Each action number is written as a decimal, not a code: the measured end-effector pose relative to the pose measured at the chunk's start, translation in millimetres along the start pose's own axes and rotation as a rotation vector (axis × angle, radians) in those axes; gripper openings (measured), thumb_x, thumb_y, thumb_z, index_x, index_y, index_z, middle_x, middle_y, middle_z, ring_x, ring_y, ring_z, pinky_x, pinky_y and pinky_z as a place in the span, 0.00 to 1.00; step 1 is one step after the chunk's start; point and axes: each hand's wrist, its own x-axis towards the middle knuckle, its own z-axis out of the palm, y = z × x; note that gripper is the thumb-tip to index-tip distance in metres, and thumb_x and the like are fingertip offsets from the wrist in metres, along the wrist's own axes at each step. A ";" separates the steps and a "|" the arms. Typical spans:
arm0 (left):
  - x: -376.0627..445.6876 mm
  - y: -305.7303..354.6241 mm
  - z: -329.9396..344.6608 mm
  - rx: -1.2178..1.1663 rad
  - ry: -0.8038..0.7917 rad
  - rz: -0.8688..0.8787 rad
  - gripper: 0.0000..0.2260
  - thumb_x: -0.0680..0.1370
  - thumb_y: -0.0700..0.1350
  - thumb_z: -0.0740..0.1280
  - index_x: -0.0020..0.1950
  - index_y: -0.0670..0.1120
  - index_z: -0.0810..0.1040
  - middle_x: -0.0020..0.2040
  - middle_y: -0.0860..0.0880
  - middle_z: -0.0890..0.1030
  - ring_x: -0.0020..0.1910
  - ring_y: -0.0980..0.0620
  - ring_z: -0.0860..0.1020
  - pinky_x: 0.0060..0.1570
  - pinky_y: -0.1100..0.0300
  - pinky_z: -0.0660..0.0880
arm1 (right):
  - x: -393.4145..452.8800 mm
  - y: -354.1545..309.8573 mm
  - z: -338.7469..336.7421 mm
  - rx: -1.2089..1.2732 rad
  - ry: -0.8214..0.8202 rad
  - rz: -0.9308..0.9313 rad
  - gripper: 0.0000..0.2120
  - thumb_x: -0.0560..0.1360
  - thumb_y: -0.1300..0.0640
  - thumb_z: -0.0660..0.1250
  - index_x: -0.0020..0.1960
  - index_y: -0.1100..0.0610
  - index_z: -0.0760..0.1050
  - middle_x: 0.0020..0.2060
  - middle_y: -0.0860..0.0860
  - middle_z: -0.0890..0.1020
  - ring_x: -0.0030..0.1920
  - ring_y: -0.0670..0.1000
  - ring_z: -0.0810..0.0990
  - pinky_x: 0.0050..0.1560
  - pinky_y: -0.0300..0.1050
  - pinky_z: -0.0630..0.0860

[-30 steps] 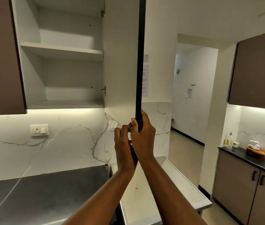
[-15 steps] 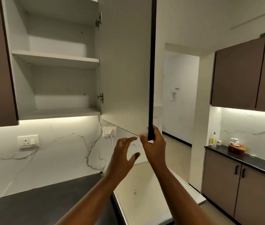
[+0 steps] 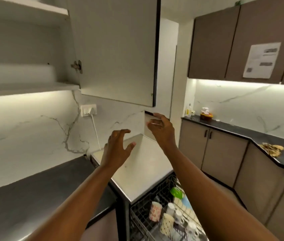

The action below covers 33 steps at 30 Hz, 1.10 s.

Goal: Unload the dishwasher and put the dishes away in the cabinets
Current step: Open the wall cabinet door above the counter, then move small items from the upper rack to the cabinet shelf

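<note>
The dark grey stone surface [image 3: 33, 193] runs along the marbled white wall at lower left, and above it the white wall cabinet [image 3: 24, 87] stands open, its flat white door [image 3: 117, 49] swung out toward the camera. Right of the surface sits a pale steel-topped unit [image 3: 141, 169], with the black wire dishwasher rack [image 3: 141, 220] pulled out below it (cups and bowls inside, among them a patterned white-and-red mug [image 3: 155, 210] and a bright green dish [image 3: 177, 192]). The left hand [image 3: 117, 150] hovers over the pale top, fingers spread and holding nothing. The right hand [image 3: 162, 127] hangs just below the door's lower corner, fingers loosely curved, empty, clear of the door.
</note>
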 end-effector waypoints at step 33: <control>-183.4 -33.8 307.3 0.182 -1.037 -0.215 0.24 0.78 0.56 0.67 0.71 0.51 0.67 0.62 0.47 0.72 0.58 0.47 0.76 0.58 0.50 0.75 | -233.6 316.7 -207.0 -0.981 -0.511 0.677 0.29 0.75 0.47 0.70 0.73 0.50 0.66 0.68 0.53 0.75 0.67 0.55 0.74 0.63 0.50 0.74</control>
